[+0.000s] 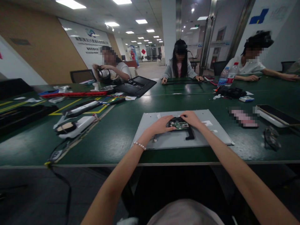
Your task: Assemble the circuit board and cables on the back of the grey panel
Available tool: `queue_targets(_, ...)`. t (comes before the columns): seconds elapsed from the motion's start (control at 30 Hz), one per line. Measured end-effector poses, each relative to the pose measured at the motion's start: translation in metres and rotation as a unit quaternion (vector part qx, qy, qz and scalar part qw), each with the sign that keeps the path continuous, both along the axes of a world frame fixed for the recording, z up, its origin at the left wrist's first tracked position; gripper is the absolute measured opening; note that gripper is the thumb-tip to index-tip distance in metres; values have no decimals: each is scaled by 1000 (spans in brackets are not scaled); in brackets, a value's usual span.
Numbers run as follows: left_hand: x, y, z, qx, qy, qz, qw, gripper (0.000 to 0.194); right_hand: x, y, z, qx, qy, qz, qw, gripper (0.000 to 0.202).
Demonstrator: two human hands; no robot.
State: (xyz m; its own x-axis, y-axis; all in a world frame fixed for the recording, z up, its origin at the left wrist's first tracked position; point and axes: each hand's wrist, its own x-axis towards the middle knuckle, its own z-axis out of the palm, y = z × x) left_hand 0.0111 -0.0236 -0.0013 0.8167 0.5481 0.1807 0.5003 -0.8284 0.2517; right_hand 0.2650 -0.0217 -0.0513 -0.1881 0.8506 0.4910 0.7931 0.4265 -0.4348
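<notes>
A flat grey metal panel point(140, 132) lies on the green table in front of me. On it rests a green circuit board point(180, 125) set in a black frame, with a black bracket arm point(190, 135) reaching toward me on the right. My left hand point(160, 125) grips the left side of the framed board, thumb and fingers around its corner. At the far right corner, my right hand point(190, 118) has its fingers closed on the frame's edge. Its fingertips are partly hidden.
To the left lie a white handheld device point(79, 125), cables and a red bar point(79, 93). Beyond is a black casing point(140, 86). On the right are a pink phone point(243, 117), bottles point(231, 75) and a clear round object point(271, 138). Several people sit across the table.
</notes>
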Motion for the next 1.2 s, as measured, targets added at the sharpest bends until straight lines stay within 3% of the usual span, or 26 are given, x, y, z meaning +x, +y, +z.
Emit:
queue_targets(0.4,-3,3,0,-6,-13,2,1000,70,-1,-4,2,-10,-12,22,1000,18)
queue_targets(0.6,-13,19,2,39,-105,119,987,48,-2,-10,6,-23,19,-9,1000,23)
queue_targets(0.77,-24,33,-6,52,-95,210,972,45,-1,-13,7,-8,32,-41,999,24)
queue_targets(0.97,-31,42,-17,3,-72,226,971,54,3,-16,9,3,12,-58,998,25)
queue_targets(1.2,-31,37,-11,-20,-98,224,969,52,3,-22,12,-6,-22,-74,997,25)
